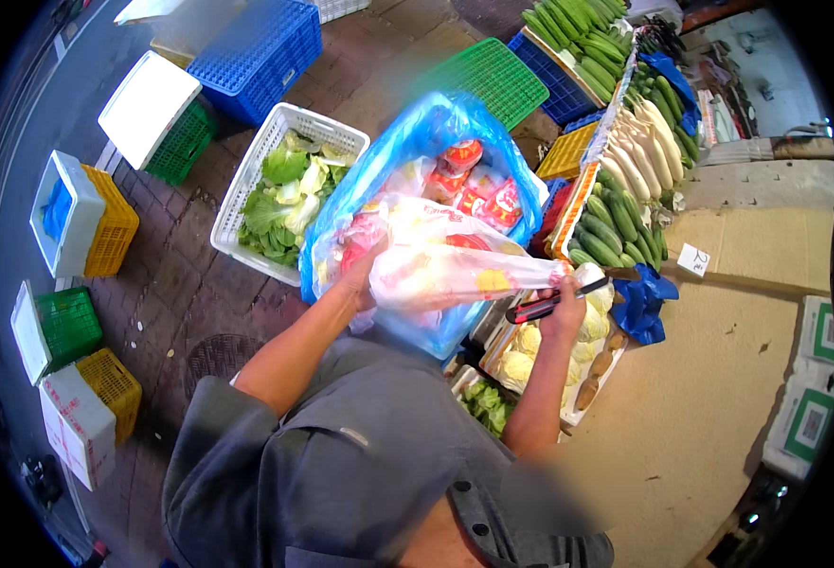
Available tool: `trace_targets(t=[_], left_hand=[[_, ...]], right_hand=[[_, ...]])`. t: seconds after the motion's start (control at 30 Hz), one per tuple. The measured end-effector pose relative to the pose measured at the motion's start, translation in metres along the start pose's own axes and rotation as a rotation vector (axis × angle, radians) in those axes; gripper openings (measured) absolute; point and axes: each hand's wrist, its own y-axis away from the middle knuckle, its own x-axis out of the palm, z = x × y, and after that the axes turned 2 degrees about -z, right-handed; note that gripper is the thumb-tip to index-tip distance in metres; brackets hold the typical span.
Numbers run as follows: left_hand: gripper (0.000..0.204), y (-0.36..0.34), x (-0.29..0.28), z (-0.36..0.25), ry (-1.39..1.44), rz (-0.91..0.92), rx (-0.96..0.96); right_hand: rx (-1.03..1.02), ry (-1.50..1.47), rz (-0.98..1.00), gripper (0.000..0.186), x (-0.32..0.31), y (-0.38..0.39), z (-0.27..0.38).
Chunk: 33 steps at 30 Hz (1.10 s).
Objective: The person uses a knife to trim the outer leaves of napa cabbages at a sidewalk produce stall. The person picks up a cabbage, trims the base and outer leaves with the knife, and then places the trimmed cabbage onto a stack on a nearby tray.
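Observation:
My left hand [360, 265] grips the bottom of a clear plastic bag [445, 260] with red and yellow print, held over a large blue plastic bag [426, 142] full of red packets [478, 185]. My right hand [566, 308] pinches the other end of the clear bag and also holds a red and black box cutter [545, 303]. Both forearms come up from grey sleeves at the bottom of the view.
A white basket of green leafy vegetables [279, 194] stands left of the blue bag. Blue [260, 52], green [488, 76] and yellow [114, 222] crates lie around on the brick pavement. A stall at right holds cucumbers [616, 222], white radishes [639, 151] and cabbages [530, 346]. Cardboard [701, 379] covers the right side.

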Motion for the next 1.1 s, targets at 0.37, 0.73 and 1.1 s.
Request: trace_targets(t=[0.37, 0.73, 1.1], left_hand=[[0.05, -0.008, 0.002, 0.002, -0.282, -0.223, 0.04], [0.058, -0.025, 0.02, -0.018, -0.018, -0.132, 0.141], [0.056, -0.041, 0.041, 0.003, -0.31, -0.286, 0.092]], right_hand=[[-0.548, 0.756, 0.664, 0.03, 0.076, 0.09, -0.042], [-0.375, 0.945, 0.496, 0.017, -0.026, 0.078, -0.13], [0.152, 0.427, 0.596, 0.052, 0.087, 0.065, -0.053]])
